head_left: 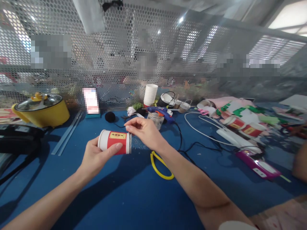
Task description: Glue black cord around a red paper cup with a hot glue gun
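The red-and-white paper cup [111, 143] lies sideways in the air above the blue bench [144, 204], its ends towards nine and three o'clock. The left hand [98, 155] is curled round it, thumb pressed on the red side. A dark band [130, 143] edges the three-o'clock end, while the rest of the visible wall is bare; the wrapping, I'd judge, is barely begun, with most left to cover. At one o'clock the right hand [144, 127] has thumb and finger nipped together, seemingly on a black strand [119, 125] leading towards the black yarn ball [110, 117] near twelve. Farther out sit a blue glue gun [165, 114] at two, a yellow tube [165, 177] at four and a yellow pot [40, 115] at ten.
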The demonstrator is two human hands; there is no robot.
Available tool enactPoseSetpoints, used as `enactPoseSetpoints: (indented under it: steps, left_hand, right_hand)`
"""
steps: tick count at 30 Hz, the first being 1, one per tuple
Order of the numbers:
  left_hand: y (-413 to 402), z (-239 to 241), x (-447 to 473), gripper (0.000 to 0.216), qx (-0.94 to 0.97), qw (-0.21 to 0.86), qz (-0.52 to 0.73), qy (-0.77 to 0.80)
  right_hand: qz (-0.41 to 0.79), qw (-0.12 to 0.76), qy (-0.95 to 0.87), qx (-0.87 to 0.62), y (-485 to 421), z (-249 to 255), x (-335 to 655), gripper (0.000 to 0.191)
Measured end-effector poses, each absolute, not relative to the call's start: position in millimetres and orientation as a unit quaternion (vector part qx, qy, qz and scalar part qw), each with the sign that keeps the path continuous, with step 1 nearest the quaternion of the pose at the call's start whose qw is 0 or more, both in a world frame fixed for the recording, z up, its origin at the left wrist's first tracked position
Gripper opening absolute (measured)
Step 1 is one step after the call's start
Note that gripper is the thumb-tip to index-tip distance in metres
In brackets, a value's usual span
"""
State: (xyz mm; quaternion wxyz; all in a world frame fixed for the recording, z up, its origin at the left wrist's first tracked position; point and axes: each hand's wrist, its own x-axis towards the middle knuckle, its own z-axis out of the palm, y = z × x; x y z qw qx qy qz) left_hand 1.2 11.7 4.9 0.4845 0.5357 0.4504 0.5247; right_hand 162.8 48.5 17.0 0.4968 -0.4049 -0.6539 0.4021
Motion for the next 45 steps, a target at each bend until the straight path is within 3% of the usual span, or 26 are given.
enactPoseSetpoints:
  steps: [7, 13, 19, 39, 45]
  left_hand:
    - [13, 15, 8, 0.019, 0.433, 0.568, 0.551, 0.432]
    - [23, 18, 5, 0.023, 0.336, 0.634, 0.534, 0.446]
    - [25, 12, 4, 0.016, 0.328, 0.638, 0.539, 0.441]
    - [22, 12, 5, 0.023, 0.378, 0.6, 0.538, 0.456]
    - [21, 14, 6, 0.017, 0.391, 0.609, 0.533, 0.439]
  right_hand:
    - [0.403, 0.461, -0.665, -0.429, 57, 8, 164, 0.01]
    - [0.217, 0.42, -0.74, -0.478, 54, 12, 171, 0.016]
    - [0.284, 0.349, -0.778, -0.438, 40, 22, 170, 0.016]
    - [0.242, 0.345, -0.79, -0.445, 41, 15, 166, 0.015]
    - [0.308, 0.322, -0.779, -0.442, 40, 25, 171, 0.014]
